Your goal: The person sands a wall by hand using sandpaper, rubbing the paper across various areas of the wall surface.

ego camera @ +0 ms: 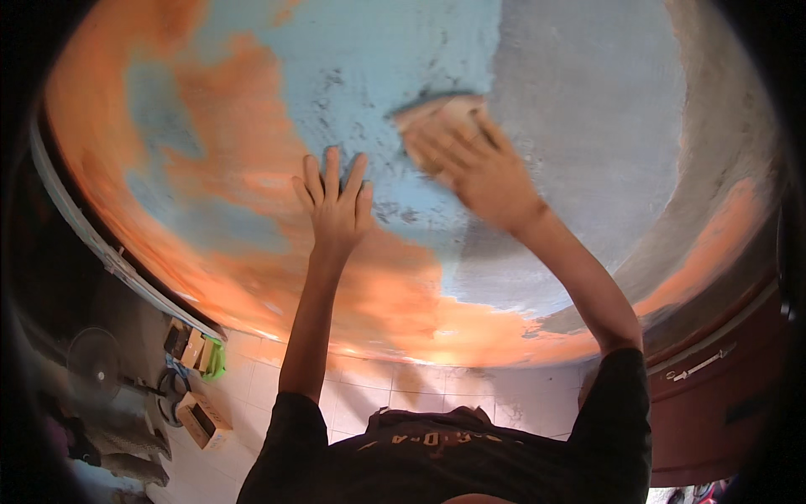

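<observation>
A wall (390, 38) fills the view ahead, patched with worn orange paint (220, 120), light blue paint (378, 75) and a broad grey area (585, 126). My right hand (485, 164) presses a flat tan pad (434, 110), which looks like folded sandpaper, against the blue part near the grey border. Motion blurs the pad and fingers, and the palm side is hidden. Lower and to the left, my left hand (337, 201) lies on the wall with fingers spread, holding nothing, where orange meets blue. Dark scuffs (334, 94) mark the blue paint between and above the hands.
Pale floor tiles (365, 397) run below the wall. At lower left stand a pedestal fan (94, 365), an open cardboard box (204, 421) and several small boxes beside a green bag (214, 359). A dark red door (699, 416) with a metal bolt (702, 365) is at right.
</observation>
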Tool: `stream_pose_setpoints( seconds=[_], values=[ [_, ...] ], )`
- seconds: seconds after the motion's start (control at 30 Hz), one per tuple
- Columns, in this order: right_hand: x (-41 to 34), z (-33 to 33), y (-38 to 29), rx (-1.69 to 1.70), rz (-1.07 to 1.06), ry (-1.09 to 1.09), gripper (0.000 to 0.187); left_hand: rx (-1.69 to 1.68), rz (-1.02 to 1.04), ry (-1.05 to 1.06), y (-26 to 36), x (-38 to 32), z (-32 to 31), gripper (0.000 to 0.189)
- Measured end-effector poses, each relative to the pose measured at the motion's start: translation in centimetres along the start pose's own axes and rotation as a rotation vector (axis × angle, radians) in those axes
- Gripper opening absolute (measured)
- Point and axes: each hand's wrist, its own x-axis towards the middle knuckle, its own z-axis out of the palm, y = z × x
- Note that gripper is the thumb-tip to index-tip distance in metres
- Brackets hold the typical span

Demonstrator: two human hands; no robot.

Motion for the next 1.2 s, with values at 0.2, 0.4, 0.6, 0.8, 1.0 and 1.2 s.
stream_pose_setpoints(
  seconds=[0.2, 0.4, 0.6, 0.8, 1.0, 1.2],
  values=[
    [4.3, 1.6, -3.1, -0.309, 0.209, -0.153, 0.05, 0.015, 0.022, 0.02, -4.6, -2.2, -1.3, 0.04],
    [9.1, 1.8, -4.3, -0.219, 0.362, 0.065, 0.054, 0.044, -0.056, 0.031, -4.8, -3.6, -1.2, 0.041],
    [9.6, 5.1, -6.9, 0.023, -0.106, -0.128, 0.053, -0.075, -0.068, -0.034, -5.5, -3.8, -1.3, 0.039],
    [10.1, 6.9, -8.4, -0.115, -0.154, -0.121, 0.051, -0.005, 0.011, -0.046, -5.6, -4.1, -1.9, 0.041],
    [12.9, 3.9, -5.9, -0.134, 0.196, 0.119, 0.05, -0.005, -0.067, -0.107, -5.7, -4.6, -2.7, 0.04],
    [13.1, 5.2, -7.6, -0.009, 0.026, -0.053, 0.049, 0.039, -0.091, -0.121, -7.6, -6.3, -3.2, 0.041]
  ],
)
